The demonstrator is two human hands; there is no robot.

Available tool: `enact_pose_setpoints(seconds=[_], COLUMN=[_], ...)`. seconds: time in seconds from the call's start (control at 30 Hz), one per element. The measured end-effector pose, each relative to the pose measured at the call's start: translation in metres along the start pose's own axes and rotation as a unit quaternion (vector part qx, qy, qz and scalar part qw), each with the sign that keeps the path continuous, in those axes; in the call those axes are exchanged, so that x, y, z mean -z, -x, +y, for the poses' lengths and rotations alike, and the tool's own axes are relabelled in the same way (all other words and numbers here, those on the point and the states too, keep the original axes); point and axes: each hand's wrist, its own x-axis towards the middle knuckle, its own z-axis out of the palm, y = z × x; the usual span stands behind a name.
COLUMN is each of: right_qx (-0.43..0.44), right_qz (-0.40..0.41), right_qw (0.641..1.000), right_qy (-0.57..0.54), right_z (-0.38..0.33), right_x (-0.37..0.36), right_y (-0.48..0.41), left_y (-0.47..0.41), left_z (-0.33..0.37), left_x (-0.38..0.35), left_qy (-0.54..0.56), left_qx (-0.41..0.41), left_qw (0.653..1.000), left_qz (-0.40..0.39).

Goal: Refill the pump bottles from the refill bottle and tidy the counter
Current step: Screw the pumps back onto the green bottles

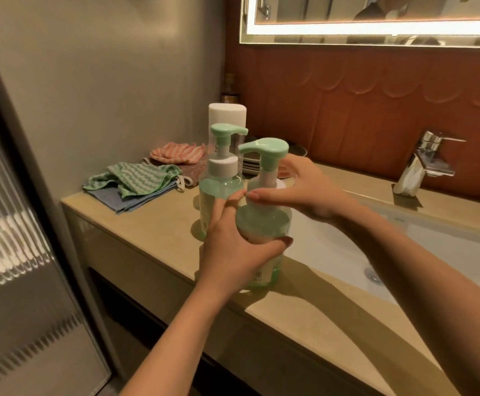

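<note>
Two clear pump bottles with mint-green pump heads and green liquid stand on the beige counter (pixel 153 224). The near pump bottle (pixel 264 221) stands at the sink's left rim. My left hand (pixel 233 244) grips its body from the left. My right hand (pixel 298 187) holds its white collar below the pump head, fingers curled round it. The far pump bottle (pixel 223 178) stands just behind and to the left, untouched. A tall bottle with a white cap (pixel 226 115), possibly the refill bottle, rises behind it.
Folded cloths lie at the counter's back left: a green one (pixel 135 175) on a blue one (pixel 130 197), and a pink one (pixel 175 152). Stacked plates (pixel 250 164) sit behind the bottles. The white sink (pixel 347 247) and chrome tap (pixel 424 164) are to the right. A dark bottle (pixel 229 90) stands in the corner.
</note>
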Motion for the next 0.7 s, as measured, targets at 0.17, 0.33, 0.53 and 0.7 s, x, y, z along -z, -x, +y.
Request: enact_pose_setpoints(seconds=[0.17, 0.33, 0.53, 0.7], right_qx=[0.01, -0.002, -0.028, -0.007], right_qz=[0.038, 0.049, -0.034, -0.006], right_qw=[0.997, 0.996, 0.984, 0.999], right_qy=[-0.067, -0.079, -0.172, -0.044], right_z=[-0.001, -0.004, 0.009, 0.008], right_x=[-0.026, -0.029, -0.016, -0.002], right_y=[-0.004, 0.007, 0.021, 0.022], left_y=[-0.001, -0.002, -0.001, 0.0], left_z=[-0.001, -0.002, -0.002, -0.001], left_x=[-0.001, -0.003, -0.003, -0.002], left_qy=[-0.021, -0.016, -0.024, -0.024], left_qx=[-0.008, -0.015, -0.01, -0.011], left_qw=[1.0, 1.0, 0.999, 1.0], left_qz=[0.007, 0.012, 0.019, 0.013])
